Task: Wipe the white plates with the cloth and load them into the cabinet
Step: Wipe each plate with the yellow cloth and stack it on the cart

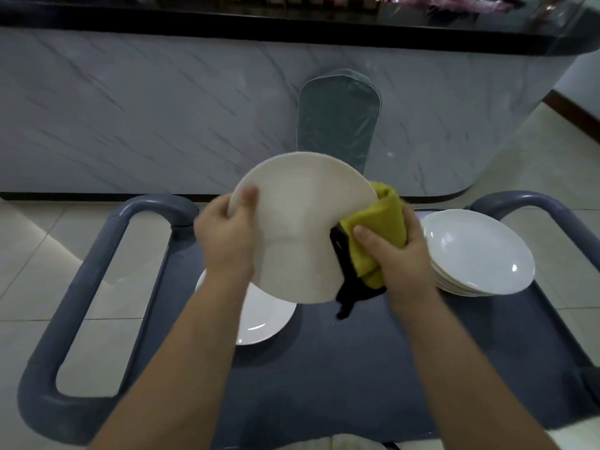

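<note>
A restaurant or catering service area is suggested: a long marble-patterned counter (194,108) with a black top (292,30) is seen beyond a grey plastic service cart (97,287), on which white plates (477,254) are stacked, over a pale tiled floor (535,157).

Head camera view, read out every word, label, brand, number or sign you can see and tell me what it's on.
No readable text anywhere in this view.
The held plate, the stack of plates, the yellow cloth and the cart show no print.
A pale mark on the cloth's black part is too small to read.
The things on the counter top are too blurred to read.
</note>
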### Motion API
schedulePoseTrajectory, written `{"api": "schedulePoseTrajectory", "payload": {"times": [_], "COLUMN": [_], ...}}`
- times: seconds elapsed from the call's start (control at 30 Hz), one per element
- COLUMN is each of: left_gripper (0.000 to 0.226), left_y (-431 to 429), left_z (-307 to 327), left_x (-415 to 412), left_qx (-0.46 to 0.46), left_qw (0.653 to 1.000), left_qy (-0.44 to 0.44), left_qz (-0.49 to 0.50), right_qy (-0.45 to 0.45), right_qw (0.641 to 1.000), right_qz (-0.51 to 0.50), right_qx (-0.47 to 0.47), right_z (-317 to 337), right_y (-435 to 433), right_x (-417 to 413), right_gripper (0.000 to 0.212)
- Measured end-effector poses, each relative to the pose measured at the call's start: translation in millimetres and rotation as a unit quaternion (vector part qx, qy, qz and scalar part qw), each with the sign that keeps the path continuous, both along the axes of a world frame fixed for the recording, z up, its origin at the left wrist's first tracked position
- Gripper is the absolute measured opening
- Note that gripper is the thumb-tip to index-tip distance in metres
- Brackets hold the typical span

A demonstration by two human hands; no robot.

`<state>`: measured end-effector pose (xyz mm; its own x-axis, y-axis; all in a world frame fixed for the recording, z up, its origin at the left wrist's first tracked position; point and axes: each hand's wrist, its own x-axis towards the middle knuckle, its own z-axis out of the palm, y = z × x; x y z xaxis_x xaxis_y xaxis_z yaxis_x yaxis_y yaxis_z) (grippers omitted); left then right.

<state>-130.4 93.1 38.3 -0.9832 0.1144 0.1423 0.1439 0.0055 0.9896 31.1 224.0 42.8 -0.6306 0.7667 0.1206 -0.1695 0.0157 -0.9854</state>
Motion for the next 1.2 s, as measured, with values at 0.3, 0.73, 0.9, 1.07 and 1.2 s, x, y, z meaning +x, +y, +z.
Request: {"api": "schedulePoseTrajectory", "payload": {"times": [0.3, 0.73, 0.9, 1.07, 1.2], "left_gripper": [0.062, 0.049, 0.057, 0.058, 0.057], "left_y": [-29, -37, -48, -33, -40], "left_z": [-76, -36, -43, -55, -59], "left_x": [57, 58, 58, 84, 80], "left_qx": [0.102, 0.211, 0.154, 0.194, 0.22], "left_qw": [0.838, 0.826, 0.866, 0.836, 0.831], "left_qy": [-0.508, -0.43, -0.357, -0.397, -0.397], "left_qz": [-0.171, -0.296, -0.313, -0.326, -0.322], "right_qy": [-0.124, -0.104, -0.176, -0.203, -0.188], "right_qw": [0.969, 0.893, 0.966, 0.917, 0.874], "right_qz": [-0.102, 0.089, -0.045, 0.081, 0.144], "right_qx": [0.189, 0.43, 0.184, 0.333, 0.424], "right_z": [-48, -77, -54, -27, -39], "right_y": [13, 2, 36, -4, -20], "right_x": [20, 64, 38, -22, 17], "right_gripper": [0.047, 0.042, 0.053, 0.049, 0.049]}}
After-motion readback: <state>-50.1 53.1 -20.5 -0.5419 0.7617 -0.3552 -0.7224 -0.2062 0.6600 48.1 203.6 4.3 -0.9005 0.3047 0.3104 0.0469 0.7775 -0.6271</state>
